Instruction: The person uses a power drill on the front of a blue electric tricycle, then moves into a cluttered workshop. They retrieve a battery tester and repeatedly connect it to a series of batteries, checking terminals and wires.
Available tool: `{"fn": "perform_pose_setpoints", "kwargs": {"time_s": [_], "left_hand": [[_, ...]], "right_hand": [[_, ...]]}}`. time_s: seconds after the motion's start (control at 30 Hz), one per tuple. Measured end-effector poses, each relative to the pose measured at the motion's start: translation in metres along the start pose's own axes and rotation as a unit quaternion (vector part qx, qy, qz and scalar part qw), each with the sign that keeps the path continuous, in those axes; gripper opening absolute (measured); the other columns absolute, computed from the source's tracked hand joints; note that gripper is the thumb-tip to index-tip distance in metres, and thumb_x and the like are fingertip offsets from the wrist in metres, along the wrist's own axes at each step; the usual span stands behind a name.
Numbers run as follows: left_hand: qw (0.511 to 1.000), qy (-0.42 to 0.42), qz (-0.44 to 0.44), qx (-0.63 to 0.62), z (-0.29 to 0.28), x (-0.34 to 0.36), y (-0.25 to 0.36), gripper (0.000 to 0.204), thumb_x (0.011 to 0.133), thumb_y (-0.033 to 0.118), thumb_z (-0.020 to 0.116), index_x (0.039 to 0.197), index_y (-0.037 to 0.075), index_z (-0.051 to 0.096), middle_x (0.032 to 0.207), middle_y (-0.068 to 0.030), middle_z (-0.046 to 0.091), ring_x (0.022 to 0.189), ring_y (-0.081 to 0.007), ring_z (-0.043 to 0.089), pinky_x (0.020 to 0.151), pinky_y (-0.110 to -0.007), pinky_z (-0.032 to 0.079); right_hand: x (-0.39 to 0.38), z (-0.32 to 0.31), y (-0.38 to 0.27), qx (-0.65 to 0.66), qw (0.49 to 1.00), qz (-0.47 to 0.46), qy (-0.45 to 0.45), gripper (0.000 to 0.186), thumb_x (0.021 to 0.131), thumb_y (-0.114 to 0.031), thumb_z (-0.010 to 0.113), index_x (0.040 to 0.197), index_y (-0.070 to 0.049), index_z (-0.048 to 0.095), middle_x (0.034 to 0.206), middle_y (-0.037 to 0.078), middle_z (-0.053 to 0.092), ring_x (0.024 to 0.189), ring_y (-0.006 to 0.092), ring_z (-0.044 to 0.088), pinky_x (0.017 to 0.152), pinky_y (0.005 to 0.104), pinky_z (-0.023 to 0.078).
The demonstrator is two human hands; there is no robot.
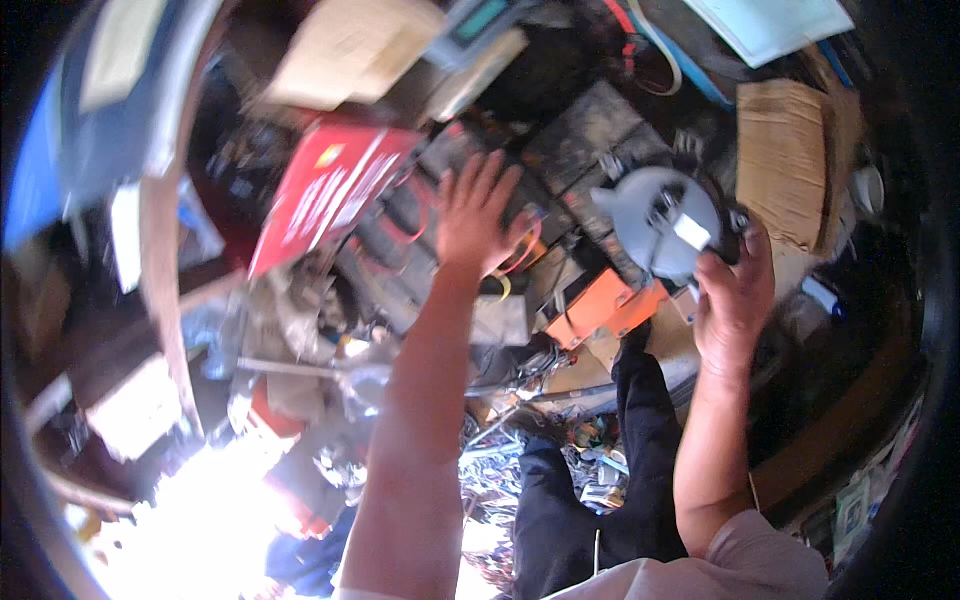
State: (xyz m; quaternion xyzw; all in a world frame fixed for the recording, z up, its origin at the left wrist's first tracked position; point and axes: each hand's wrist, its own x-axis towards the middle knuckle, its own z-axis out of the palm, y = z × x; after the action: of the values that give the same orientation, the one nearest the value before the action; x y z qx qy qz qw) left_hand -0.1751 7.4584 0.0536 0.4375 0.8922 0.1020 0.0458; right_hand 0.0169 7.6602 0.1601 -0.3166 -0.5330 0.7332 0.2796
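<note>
Ahead of you the dark slabs (590,135) spread between a red box (335,190), off to your left, and a carton (780,160) on your right. Over the right part of those slabs, just beside the carton, is the grey disc (650,225). Your right hand (732,285) is the nearer one: it grips the disc by its lower right rim, thumb and fingers apart along the edge. The disc lies up and to the left of that hand. Your left hand (480,215) is well apart from it, to the left and about level, fingers spread and holding nothing; you cannot tell here whether it touches the slabs or hovers. Just below the disc, between your two forearms, lies an orange piece (598,302).

The disc is round, so it gives you no clear long axis; its face is turned up toward you. Dark lugs (688,145) stand out around the rim, and a small pale tab (603,198) points left, toward your left hand. Dark fittings (664,207) sit near the middle, too blurred to make out, beside a white label (692,232).
</note>
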Motion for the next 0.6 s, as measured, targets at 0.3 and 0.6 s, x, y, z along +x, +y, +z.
{"fn": "perform_pose_setpoints", "kwargs": {"time_s": [0.3,0.6], "left_hand": [[0.938,0.089,-0.262,-0.207,-0.118,-0.24,0.051,0.052,0.08,0.01,0.067,0.13,0.005,0.053,0.144,-0.0157,0.043,0.134,-0.0387,0.037,0.11,-0.052,0.029],[0.876,0.073,-0.453,0.152,-0.332,-0.528,-0.052,0.044,0.093,0.024,0.053,0.13,0.001,0.052,0.135,-0.0215,0.05,0.131,-0.0382,0.042,0.108,-0.049,0.031]], "right_hand": [[-0.147,0.075,0.022,0.237,0.909,0.296,-0.173,0.053,0.076,-0.007,0.07,0.125,-0.001,0.051,0.116,0.013,0.063,0.106,0.0242,0.062,0.093,0.038,0.05],[-0.199,0.301,0.112,-0.509,0.687,-0.238,-0.46,0.045,0.075,-0.014,0.069,0.115,-0.002,0.051,0.102,0.016,0.063,0.091,0.0296,0.064,0.078,0.0399,0.052]]}}
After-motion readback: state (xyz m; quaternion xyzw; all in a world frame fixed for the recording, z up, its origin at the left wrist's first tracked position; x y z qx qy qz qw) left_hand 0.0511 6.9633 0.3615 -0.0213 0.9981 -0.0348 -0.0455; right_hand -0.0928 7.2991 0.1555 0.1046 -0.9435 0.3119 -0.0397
